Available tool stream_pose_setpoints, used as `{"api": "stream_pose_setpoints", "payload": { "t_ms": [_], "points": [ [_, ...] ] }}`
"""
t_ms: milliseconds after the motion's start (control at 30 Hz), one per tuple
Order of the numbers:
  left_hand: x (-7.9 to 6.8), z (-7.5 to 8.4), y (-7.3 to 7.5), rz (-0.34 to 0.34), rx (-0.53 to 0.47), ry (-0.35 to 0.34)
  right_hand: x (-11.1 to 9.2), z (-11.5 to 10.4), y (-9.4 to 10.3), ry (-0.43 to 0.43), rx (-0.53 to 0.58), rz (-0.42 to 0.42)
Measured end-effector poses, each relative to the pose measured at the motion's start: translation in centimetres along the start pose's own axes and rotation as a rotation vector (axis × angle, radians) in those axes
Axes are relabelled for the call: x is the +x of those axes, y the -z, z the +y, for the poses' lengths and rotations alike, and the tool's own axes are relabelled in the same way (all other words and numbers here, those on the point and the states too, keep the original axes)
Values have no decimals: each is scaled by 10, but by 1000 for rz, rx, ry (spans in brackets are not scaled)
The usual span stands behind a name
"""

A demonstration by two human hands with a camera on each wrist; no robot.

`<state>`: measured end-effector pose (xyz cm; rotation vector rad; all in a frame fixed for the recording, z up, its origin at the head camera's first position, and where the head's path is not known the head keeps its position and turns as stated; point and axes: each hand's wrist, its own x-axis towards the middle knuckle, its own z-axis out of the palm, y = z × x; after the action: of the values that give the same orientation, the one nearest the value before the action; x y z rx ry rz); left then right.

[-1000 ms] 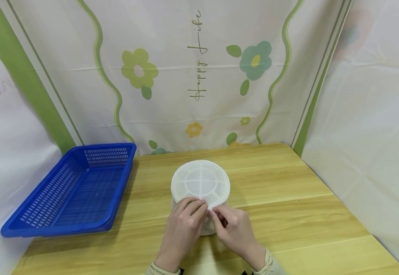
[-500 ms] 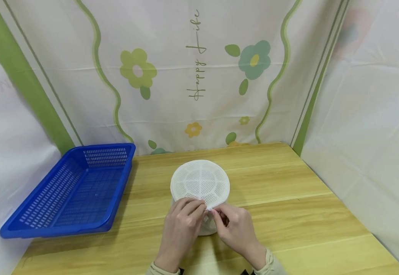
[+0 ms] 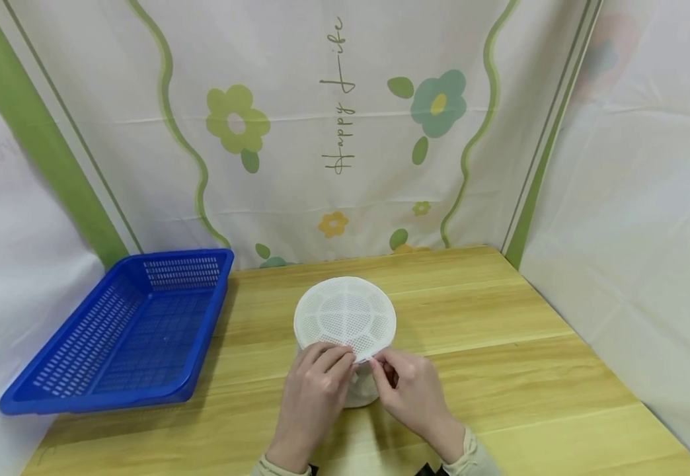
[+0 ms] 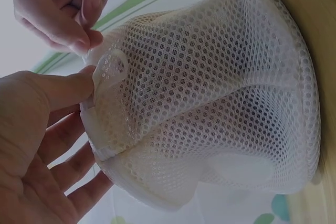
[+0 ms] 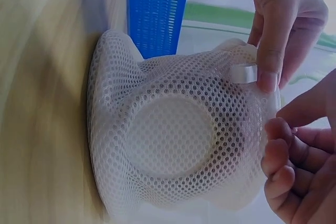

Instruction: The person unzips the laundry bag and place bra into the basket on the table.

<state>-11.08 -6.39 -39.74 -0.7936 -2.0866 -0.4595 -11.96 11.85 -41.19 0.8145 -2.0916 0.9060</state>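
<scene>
A white mesh laundry bag (image 3: 345, 317), round and drum-shaped, stands upright on the wooden table with its flat top facing up. At the near rim, my left hand (image 3: 315, 390) pinches the edge, thumb outside and fingers over the top. Just to its right, my right hand (image 3: 413, 390) pinches the zipper pull at the same rim between thumb and index finger, its other fingers curled in. The fingertips mostly cover the pull. A small white fabric tab (image 5: 243, 73) sticks out below the rim by the left thumb. The mesh side (image 4: 194, 93) sags in soft folds.
A blue plastic basket (image 3: 202, 357) with slotted sides sits at the table's left. Behind the wooden table (image 3: 499, 370) hangs a white flower-printed cloth (image 3: 297, 165), and white cloth walls close off both sides.
My right hand has slid slightly rightward along the bag's rim, widening the gap between the two hands' fingertips. My left hand keeps its grip, and the bag stays in place.
</scene>
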Motion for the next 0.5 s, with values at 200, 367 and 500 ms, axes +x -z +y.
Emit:
{"api": "stream_pose_setpoints", "payload": {
  "t_ms": [200,367,500],
  "points": [
    [0,3,-2,-23,-12,-1,-2,-1,-4,10,15,-27],
    [1,3,-4,-1,-12,-27,-3,-2,-6,28,54,-54],
    [1,4,-3,-5,-19,-22,-3,-3,-8,55,61,-48]
  ]
}}
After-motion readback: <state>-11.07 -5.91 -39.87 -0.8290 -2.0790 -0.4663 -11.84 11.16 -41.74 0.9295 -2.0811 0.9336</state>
